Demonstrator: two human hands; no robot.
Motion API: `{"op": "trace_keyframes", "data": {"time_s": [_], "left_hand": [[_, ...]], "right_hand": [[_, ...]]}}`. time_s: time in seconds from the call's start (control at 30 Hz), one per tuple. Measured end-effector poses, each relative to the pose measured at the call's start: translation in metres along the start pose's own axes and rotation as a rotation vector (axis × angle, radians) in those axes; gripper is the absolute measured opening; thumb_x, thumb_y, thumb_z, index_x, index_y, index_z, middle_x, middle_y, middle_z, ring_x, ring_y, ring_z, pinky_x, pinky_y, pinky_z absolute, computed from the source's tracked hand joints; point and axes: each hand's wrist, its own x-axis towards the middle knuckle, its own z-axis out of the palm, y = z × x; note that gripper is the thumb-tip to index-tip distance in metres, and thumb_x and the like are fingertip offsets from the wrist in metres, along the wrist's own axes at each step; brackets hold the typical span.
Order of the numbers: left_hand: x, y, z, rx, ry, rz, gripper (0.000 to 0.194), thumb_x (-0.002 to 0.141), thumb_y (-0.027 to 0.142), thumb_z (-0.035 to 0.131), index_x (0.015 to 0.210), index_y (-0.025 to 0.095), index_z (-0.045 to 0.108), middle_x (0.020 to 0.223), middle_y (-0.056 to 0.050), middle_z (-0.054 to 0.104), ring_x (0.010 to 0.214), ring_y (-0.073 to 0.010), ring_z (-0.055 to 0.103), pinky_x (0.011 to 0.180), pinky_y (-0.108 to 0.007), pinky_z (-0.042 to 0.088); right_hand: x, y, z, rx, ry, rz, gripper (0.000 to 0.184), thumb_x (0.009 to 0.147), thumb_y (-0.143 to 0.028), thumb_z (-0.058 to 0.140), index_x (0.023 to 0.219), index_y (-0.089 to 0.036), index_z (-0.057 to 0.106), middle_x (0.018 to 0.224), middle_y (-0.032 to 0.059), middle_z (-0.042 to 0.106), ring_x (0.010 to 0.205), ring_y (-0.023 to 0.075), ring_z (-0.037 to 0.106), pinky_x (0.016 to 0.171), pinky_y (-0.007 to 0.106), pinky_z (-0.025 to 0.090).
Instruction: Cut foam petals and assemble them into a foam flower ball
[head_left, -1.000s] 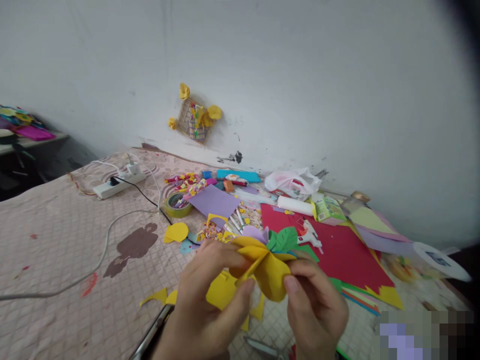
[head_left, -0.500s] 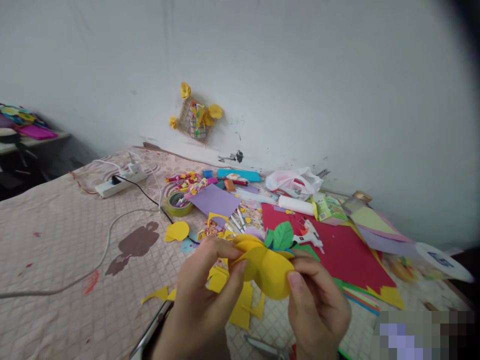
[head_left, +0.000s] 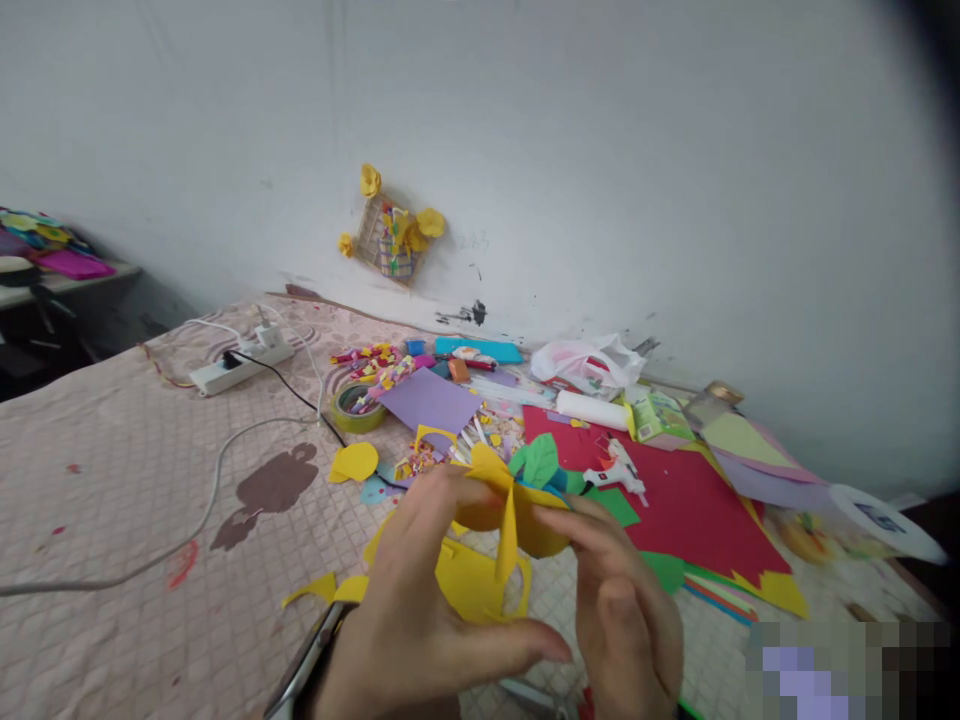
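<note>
Both my hands hold a yellow paper flower (head_left: 510, 500) with green leaves (head_left: 538, 460) above the quilted table. My left hand (head_left: 427, 610) grips its left side with the fingers curled over the petals and the thumb stretched out below. My right hand (head_left: 619, 610) pinches the flower's right side between fingertips and thumb. A yellow paper offcut (head_left: 469, 588) lies under the flower on the table.
Red paper sheet (head_left: 675, 495), white glue gun (head_left: 616, 468), purple sheet (head_left: 431, 398), tape roll (head_left: 354, 408), markers and paper scraps crowd the table's back. A power strip (head_left: 238, 366) with cables lies left. Scissors (head_left: 529, 695) lie by my wrists. A paper craft (head_left: 391, 232) hangs on the wall.
I have turned the flower so that a petal now stands edge-on, and the green leaves have swung left. My left thumb has moved off the petal and stretched out below.
</note>
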Motion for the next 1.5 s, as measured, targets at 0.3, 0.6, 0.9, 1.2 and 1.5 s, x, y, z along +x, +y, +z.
{"op": "trace_keyframes", "data": {"time_s": [0.3,0.6,0.9,1.2,1.5], "left_hand": [[-0.015,-0.013,0.010,-0.182,0.172,-0.159,0.033,0.089,0.005,0.055,0.112,0.027,0.052,0.100,-0.001,0.060,0.088,-0.0131,0.061,0.076,-0.023,0.051],[-0.005,-0.005,0.000,-0.146,0.037,-0.052,0.026,0.090,0.001,0.046,0.094,0.022,0.060,0.078,0.001,0.061,0.071,-0.0108,0.056,0.065,-0.024,0.045],[-0.003,0.001,-0.001,-0.122,0.020,-0.030,0.029,0.082,0.045,0.070,0.096,0.023,0.057,0.085,-0.001,0.064,0.076,-0.0155,0.059,0.067,-0.027,0.048],[-0.011,-0.003,0.002,-0.159,0.039,-0.147,0.008,0.090,0.016,0.057,0.090,0.023,0.054,0.078,0.002,0.056,0.071,-0.0125,0.055,0.063,-0.024,0.046],[-0.020,-0.014,0.009,-0.270,0.180,-0.240,0.036,0.088,0.009,0.058,0.118,0.028,0.052,0.101,-0.005,0.062,0.086,-0.0176,0.062,0.070,-0.028,0.052]], "right_hand": [[-0.002,-0.012,0.005,0.087,0.074,0.237,0.024,0.094,-0.031,0.059,0.115,-0.033,0.070,0.112,0.0007,0.073,0.101,0.0187,0.069,0.083,0.026,0.057],[0.000,-0.005,0.000,0.122,-0.007,0.188,0.029,0.094,-0.026,0.060,0.122,-0.031,0.065,0.111,0.0056,0.074,0.094,0.0208,0.073,0.077,0.027,0.062],[0.003,-0.003,0.003,0.129,-0.039,0.162,0.035,0.086,-0.024,0.071,0.119,-0.031,0.064,0.103,0.0020,0.072,0.090,0.0151,0.071,0.080,0.019,0.058],[0.001,-0.002,0.001,0.099,0.013,0.194,0.031,0.083,-0.019,0.072,0.113,-0.028,0.066,0.097,0.0021,0.073,0.082,0.0171,0.071,0.072,0.023,0.059],[0.003,-0.004,-0.001,0.152,0.074,0.244,0.014,0.094,-0.026,0.058,0.087,-0.023,0.070,0.071,-0.0006,0.068,0.060,0.0129,0.062,0.054,0.018,0.052]]}}
